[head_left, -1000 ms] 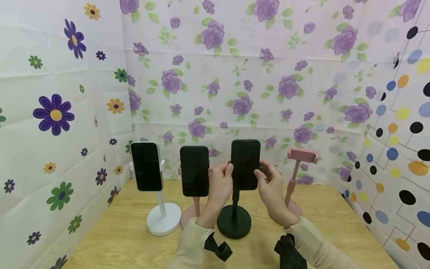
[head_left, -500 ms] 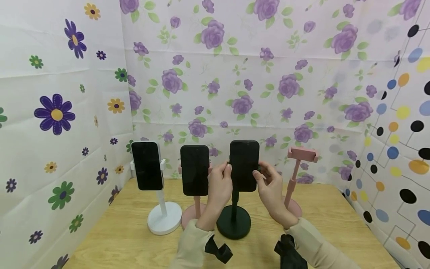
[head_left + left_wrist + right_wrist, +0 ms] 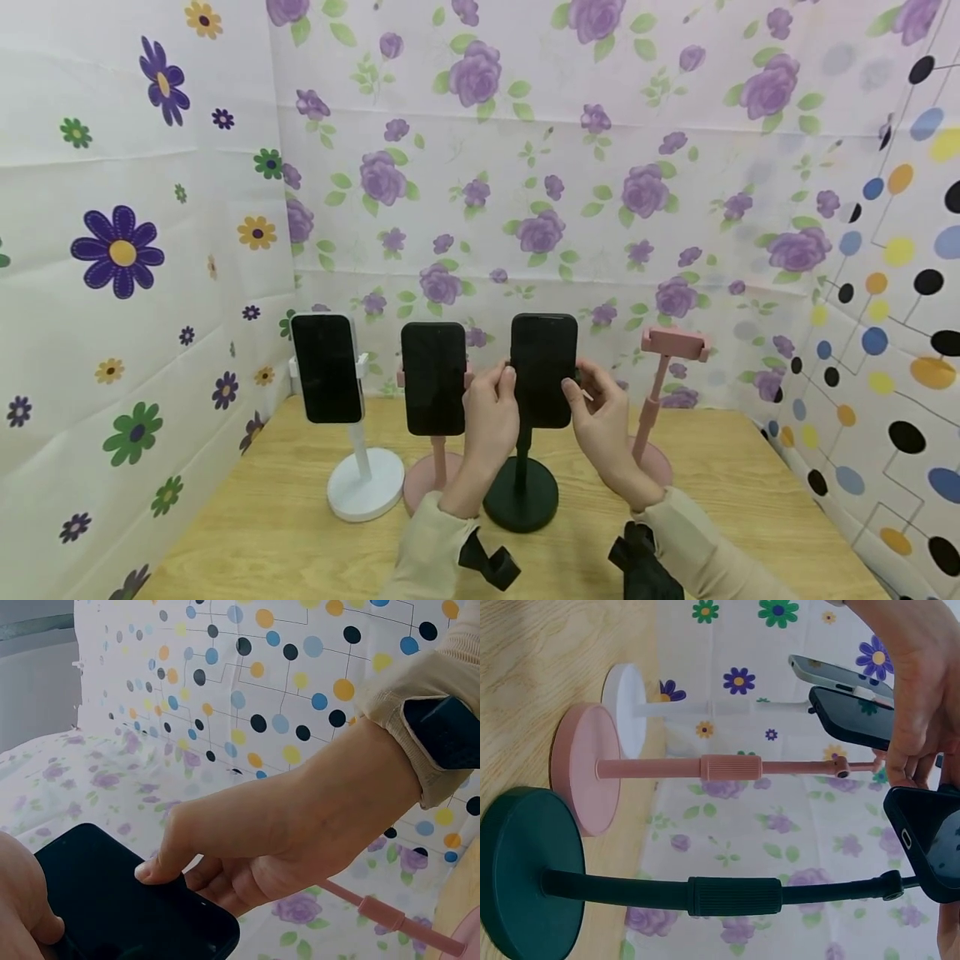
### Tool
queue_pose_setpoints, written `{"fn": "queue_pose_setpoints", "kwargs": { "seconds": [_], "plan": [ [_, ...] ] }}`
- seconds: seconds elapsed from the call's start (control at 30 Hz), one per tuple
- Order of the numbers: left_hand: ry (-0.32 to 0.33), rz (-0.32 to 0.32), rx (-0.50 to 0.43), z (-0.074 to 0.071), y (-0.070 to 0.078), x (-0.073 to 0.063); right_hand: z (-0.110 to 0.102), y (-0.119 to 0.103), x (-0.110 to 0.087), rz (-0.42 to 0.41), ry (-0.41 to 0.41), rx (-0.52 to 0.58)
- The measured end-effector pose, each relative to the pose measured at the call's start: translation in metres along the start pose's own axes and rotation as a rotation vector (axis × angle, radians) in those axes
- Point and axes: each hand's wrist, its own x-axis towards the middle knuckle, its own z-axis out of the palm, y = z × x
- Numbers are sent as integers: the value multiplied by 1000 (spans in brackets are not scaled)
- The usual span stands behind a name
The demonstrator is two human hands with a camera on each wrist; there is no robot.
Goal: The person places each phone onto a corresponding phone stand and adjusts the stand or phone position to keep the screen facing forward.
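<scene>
A black phone [image 3: 543, 367] stands upright in the dark green phone stand [image 3: 521, 496] at the middle of the table. My left hand [image 3: 491, 412] pinches its left side, thumb in front and fingers bent beside the edge. On the opposite side my right hand [image 3: 603, 427] grips, with the thumb [image 3: 148, 871] on the phone's edge and the other fingers curled behind it. The stand's clamp is mostly hidden behind the phone and fingers. From below, the right wrist view shows the phone's end [image 3: 922, 840] and the green stem [image 3: 735, 895] running up to it.
Left of my hands, a white stand [image 3: 366, 485] and a pink stand [image 3: 431, 479] each carry a phone. A second pink stand [image 3: 675, 343] to the right has no phone in its clamp. Floral and dotted cloths surround the wooden table [image 3: 262, 508].
The held phone has settled very slightly lower and to the left, both hands staying on its sides. The stands keep their places; the whole view shifts a little.
</scene>
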Motion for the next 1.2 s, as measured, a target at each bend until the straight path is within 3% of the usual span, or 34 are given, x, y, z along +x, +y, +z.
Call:
{"fn": "queue_pose_setpoints", "kwargs": {
  "seconds": [0.1,0.33,0.57,1.07,1.2],
  "plan": [
    [12,4,-9,0,0,0,1,-4,1,-15,-3,-16],
    [22,-9,-22,2,0,1,0,21,3,0,15,2],
    [17,-32,-19,3,-2,-2,-3,24,2,2,-10,30],
    [19,57,16,2,-2,-14,-3,19,-1,54,-60,32],
    [21,50,28,1,-4,-16,-3,19,-2,62,-63,33]
  ]
}}
